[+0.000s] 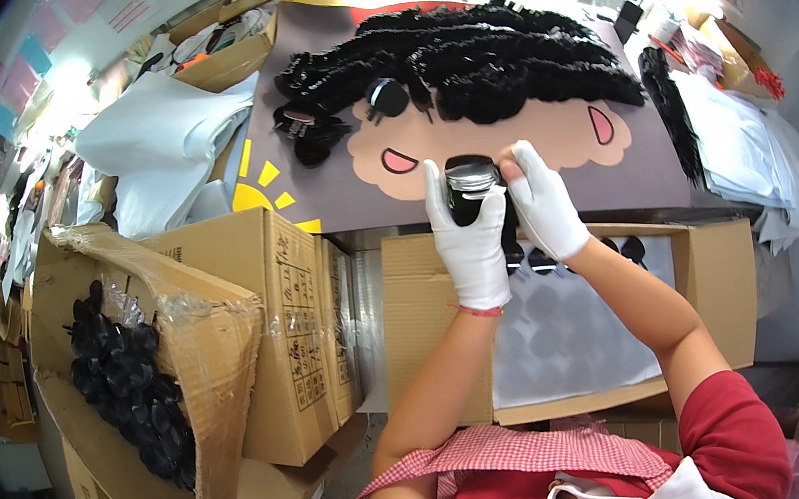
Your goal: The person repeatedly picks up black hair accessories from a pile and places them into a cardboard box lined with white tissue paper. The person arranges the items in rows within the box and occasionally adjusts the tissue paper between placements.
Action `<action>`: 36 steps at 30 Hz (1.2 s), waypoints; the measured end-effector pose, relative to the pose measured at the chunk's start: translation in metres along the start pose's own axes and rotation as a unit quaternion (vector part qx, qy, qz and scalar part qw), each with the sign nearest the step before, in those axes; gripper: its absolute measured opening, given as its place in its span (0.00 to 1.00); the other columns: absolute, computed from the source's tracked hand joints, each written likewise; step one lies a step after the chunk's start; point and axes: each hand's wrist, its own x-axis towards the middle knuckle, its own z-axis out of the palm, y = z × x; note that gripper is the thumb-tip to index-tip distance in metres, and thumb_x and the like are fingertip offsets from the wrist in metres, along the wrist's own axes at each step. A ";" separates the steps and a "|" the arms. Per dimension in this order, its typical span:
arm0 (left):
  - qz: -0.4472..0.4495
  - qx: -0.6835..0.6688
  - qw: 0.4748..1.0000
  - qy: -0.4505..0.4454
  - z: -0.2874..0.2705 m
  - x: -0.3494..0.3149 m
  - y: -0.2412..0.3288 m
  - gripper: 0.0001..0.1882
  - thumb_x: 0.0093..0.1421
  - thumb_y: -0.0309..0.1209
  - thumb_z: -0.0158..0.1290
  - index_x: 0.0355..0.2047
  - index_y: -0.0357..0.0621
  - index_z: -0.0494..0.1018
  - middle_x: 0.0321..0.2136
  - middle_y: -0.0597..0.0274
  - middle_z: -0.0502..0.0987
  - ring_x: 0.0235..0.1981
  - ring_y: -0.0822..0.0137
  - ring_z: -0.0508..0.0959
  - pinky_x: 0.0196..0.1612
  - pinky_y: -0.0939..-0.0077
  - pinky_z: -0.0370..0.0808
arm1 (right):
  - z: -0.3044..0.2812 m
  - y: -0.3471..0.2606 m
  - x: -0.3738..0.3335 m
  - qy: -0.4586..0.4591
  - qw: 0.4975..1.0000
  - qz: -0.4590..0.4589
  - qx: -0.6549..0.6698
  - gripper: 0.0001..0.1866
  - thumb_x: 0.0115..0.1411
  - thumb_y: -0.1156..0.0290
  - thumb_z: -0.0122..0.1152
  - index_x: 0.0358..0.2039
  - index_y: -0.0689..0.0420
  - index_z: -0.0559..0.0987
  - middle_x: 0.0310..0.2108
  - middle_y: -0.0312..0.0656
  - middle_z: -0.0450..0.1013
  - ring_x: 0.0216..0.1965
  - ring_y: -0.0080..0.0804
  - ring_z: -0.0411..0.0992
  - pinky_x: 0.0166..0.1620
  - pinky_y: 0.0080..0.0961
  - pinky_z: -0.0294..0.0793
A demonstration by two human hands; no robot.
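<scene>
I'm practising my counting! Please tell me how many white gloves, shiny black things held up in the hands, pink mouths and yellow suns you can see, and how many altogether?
White gloves: 2
Shiny black thing held up: 1, as far as I can tell
Pink mouths: 2
Yellow sun: 1
Total: 6

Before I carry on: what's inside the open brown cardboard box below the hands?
A translucent white sheet, with round black pieces along its far edge. Faint round shapes show through, but anything deeper is covered. The right forearm hides part of the sheet.
</scene>
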 end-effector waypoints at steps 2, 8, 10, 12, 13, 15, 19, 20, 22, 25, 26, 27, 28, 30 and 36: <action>-0.068 -0.106 0.992 -0.032 -0.013 -0.025 -0.010 0.42 0.57 0.23 0.60 0.69 0.42 0.51 0.58 0.62 0.65 0.53 0.70 0.69 0.58 0.74 0.68 | -0.028 -0.010 -0.032 -0.083 0.995 0.032 -0.049 0.08 0.69 0.65 0.48 0.41 0.57 0.68 0.25 0.54 0.72 0.30 0.59 0.72 0.34 0.41 0.70; -0.256 -0.191 0.941 -0.114 -0.034 -0.099 -0.042 0.32 0.64 0.27 0.53 0.67 0.53 0.55 0.50 0.62 0.71 0.51 0.65 0.73 0.55 0.68 0.74 | -0.076 0.004 -0.110 -0.151 0.960 0.235 -0.027 0.09 0.64 0.66 0.54 0.36 0.59 0.73 0.25 0.42 0.71 0.27 0.31 0.71 0.34 0.27 0.71; -0.294 -0.163 0.931 -0.142 -0.046 -0.119 -0.046 0.31 0.65 0.33 0.53 0.66 0.54 0.57 0.54 0.59 0.70 0.53 0.63 0.73 0.57 0.65 0.73 | -0.088 0.011 -0.136 -0.158 0.943 0.287 0.062 0.09 0.60 0.68 0.62 0.34 0.61 0.76 0.24 0.32 0.70 0.28 0.17 0.66 0.33 0.19 0.69; -0.359 -0.114 0.915 -0.146 -0.052 -0.132 -0.047 0.32 0.62 0.30 0.56 0.65 0.52 0.58 0.53 0.57 0.70 0.52 0.63 0.73 0.55 0.67 0.74 | -0.102 0.019 -0.161 -0.177 0.926 0.328 0.058 0.10 0.57 0.68 0.66 0.34 0.61 0.78 0.24 0.33 0.72 0.26 0.17 0.68 0.32 0.20 0.70; -0.384 -0.083 0.908 -0.148 -0.057 -0.139 -0.048 0.32 0.62 0.29 0.56 0.65 0.50 0.58 0.53 0.57 0.70 0.52 0.64 0.73 0.55 0.68 0.74 | -0.105 0.025 -0.168 -0.209 0.898 0.379 0.078 0.10 0.56 0.68 0.66 0.34 0.61 0.79 0.24 0.33 0.73 0.26 0.17 0.68 0.31 0.19 0.70; -0.431 -0.007 0.887 -0.167 -0.071 -0.150 -0.051 0.33 0.61 0.26 0.56 0.65 0.48 0.58 0.53 0.57 0.70 0.51 0.65 0.73 0.54 0.71 0.73 | -0.109 0.038 -0.177 -0.273 0.829 0.473 0.121 0.09 0.55 0.69 0.68 0.33 0.60 0.80 0.23 0.33 0.75 0.25 0.17 0.69 0.31 0.18 0.71; -0.479 0.024 0.868 -0.127 -0.082 -0.159 -0.038 0.40 0.59 0.25 0.56 0.69 0.47 0.51 0.55 0.58 0.68 0.50 0.64 0.74 0.53 0.70 0.73 | -0.095 0.055 -0.188 -0.340 0.831 0.435 0.075 0.06 0.53 0.71 0.68 0.28 0.59 0.81 0.21 0.32 0.75 0.24 0.17 0.70 0.31 0.17 0.72; -0.494 0.006 0.864 -0.101 -0.080 -0.159 -0.033 0.36 0.61 0.28 0.54 0.69 0.48 0.53 0.53 0.60 0.70 0.49 0.66 0.75 0.51 0.70 0.74 | -0.085 0.059 -0.189 -0.309 0.848 0.421 0.092 0.07 0.52 0.68 0.66 0.28 0.59 0.81 0.20 0.34 0.75 0.23 0.18 0.70 0.31 0.19 0.72; -0.535 -0.020 0.840 -0.090 -0.091 -0.158 -0.036 0.30 0.64 0.32 0.52 0.66 0.49 0.58 0.49 0.63 0.74 0.46 0.67 0.76 0.49 0.70 0.75 | -0.064 0.057 -0.179 -0.249 0.908 0.338 0.003 0.11 0.52 0.64 0.66 0.30 0.59 0.81 0.22 0.41 0.77 0.24 0.28 0.74 0.33 0.24 0.74; -0.585 -0.040 0.809 -0.035 -0.093 -0.157 -0.035 0.24 0.65 0.39 0.51 0.60 0.51 0.66 0.45 0.61 0.77 0.43 0.64 0.77 0.45 0.67 0.76 | -0.032 0.060 -0.172 -0.157 0.958 0.219 -0.102 0.14 0.53 0.59 0.66 0.32 0.58 0.82 0.30 0.49 0.78 0.33 0.48 0.77 0.39 0.33 0.76; -0.598 -0.043 0.800 -0.021 -0.096 -0.156 -0.037 0.24 0.64 0.41 0.52 0.59 0.52 0.66 0.46 0.60 0.77 0.43 0.63 0.77 0.44 0.66 0.76 | -0.030 0.065 -0.175 -0.135 0.957 0.231 -0.112 0.13 0.53 0.59 0.64 0.31 0.56 0.82 0.29 0.47 0.78 0.33 0.47 0.77 0.39 0.35 0.76; -0.602 -0.053 0.796 -0.028 -0.097 -0.156 -0.035 0.24 0.64 0.41 0.53 0.59 0.52 0.67 0.46 0.59 0.77 0.43 0.63 0.77 0.43 0.65 0.76 | -0.036 0.069 -0.178 -0.127 0.953 0.229 -0.150 0.13 0.53 0.59 0.64 0.31 0.55 0.82 0.29 0.47 0.78 0.33 0.47 0.77 0.39 0.35 0.76; -0.605 -0.064 0.793 -0.033 -0.097 -0.155 -0.033 0.24 0.63 0.42 0.53 0.58 0.53 0.67 0.46 0.59 0.77 0.43 0.62 0.77 0.43 0.65 0.77 | -0.046 0.075 -0.181 -0.122 0.948 0.225 -0.190 0.12 0.53 0.60 0.63 0.30 0.55 0.82 0.29 0.47 0.78 0.33 0.47 0.77 0.38 0.36 0.76; -0.609 -0.080 0.788 -0.048 -0.094 -0.153 -0.030 0.24 0.62 0.43 0.55 0.57 0.54 0.68 0.48 0.58 0.76 0.43 0.61 0.78 0.41 0.63 0.77 | -0.075 0.095 -0.195 -0.100 0.946 0.208 -0.229 0.10 0.53 0.64 0.65 0.31 0.57 0.82 0.30 0.48 0.78 0.32 0.46 0.77 0.35 0.34 0.75; -0.599 -0.036 0.798 -0.059 -0.080 -0.150 -0.038 0.20 0.63 0.40 0.54 0.54 0.53 0.69 0.47 0.58 0.76 0.42 0.62 0.78 0.40 0.63 0.78 | -0.145 0.138 -0.236 0.003 0.919 0.261 -0.296 0.10 0.52 0.64 0.67 0.31 0.56 0.82 0.30 0.47 0.78 0.34 0.46 0.77 0.39 0.35 0.76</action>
